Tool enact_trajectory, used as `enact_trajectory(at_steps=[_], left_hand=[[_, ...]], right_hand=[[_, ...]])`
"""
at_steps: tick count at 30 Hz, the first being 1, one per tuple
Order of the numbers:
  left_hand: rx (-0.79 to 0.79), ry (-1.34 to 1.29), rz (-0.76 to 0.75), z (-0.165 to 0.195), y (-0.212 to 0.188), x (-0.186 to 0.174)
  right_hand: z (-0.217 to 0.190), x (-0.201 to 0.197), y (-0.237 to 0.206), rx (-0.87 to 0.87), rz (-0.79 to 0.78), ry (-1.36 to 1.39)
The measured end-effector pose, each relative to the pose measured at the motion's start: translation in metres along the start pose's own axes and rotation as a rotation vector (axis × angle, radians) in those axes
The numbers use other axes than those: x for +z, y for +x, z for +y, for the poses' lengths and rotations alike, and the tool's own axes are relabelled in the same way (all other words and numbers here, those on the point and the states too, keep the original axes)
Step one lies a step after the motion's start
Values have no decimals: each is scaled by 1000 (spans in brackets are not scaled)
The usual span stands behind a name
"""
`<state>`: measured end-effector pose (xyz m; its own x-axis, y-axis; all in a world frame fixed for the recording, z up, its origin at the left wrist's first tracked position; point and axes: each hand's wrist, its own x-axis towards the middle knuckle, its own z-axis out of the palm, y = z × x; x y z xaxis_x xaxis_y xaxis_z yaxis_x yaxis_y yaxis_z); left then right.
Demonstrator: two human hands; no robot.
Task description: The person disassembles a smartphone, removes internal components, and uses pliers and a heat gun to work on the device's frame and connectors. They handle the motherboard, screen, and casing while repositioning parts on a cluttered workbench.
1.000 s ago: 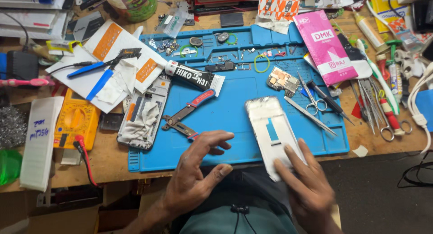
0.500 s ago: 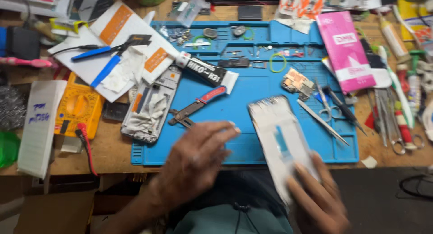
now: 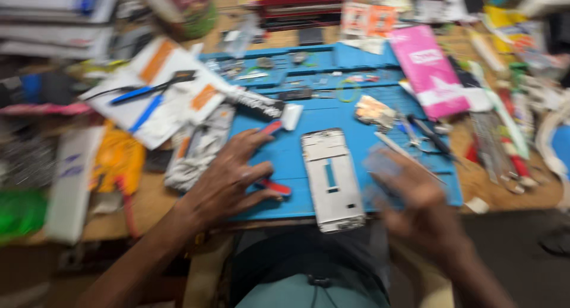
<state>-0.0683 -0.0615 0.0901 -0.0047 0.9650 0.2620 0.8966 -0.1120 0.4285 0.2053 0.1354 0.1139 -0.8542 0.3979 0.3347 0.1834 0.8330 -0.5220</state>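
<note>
My left hand (image 3: 228,177) lies on the blue work mat (image 3: 368,85), its fingers wrapped over red-handled pliers (image 3: 275,188); red handle ends stick out above and below the fingers. A white phone frame (image 3: 331,177) lies flat on the mat just right of that hand, its lower end past the mat's front edge. My right hand (image 3: 415,207) is right of the frame, off it and heavily blurred, with nothing visible in it.
On the mat lie tweezers, scissors (image 3: 418,139), a small gold part (image 3: 374,111) and a green ring (image 3: 347,93). A pink box (image 3: 428,70) sits at the right. A dismantled phone (image 3: 199,147), papers with a blue tool (image 3: 148,103) and a yellow meter (image 3: 119,156) lie left.
My right hand has let go of the phone frame, which now rests on the mat. My left hand has moved forward onto the red-handled pliers. The view has shifted and blurred.
</note>
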Motion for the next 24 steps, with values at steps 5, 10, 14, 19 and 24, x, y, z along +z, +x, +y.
enact_trajectory(at_steps=[5, 10, 14, 19, 24], left_hand=[[144, 7, 71, 0, -15, -2], [-73, -74, 274, -12, -28, -30], [-127, -47, 406, -40, -26, -57], [-449, -28, 340, -48, 6, -66], [-325, 588, 205, -29, 33, -23]], right_hand=[[55, -1, 47, -12, 7, -486], [67, -1, 73, 106, -139, -511], [70, -9, 82, 129, -108, -387], [72, -17, 78, 328, -60, 100], [60, -16, 58, 471, 102, 604]])
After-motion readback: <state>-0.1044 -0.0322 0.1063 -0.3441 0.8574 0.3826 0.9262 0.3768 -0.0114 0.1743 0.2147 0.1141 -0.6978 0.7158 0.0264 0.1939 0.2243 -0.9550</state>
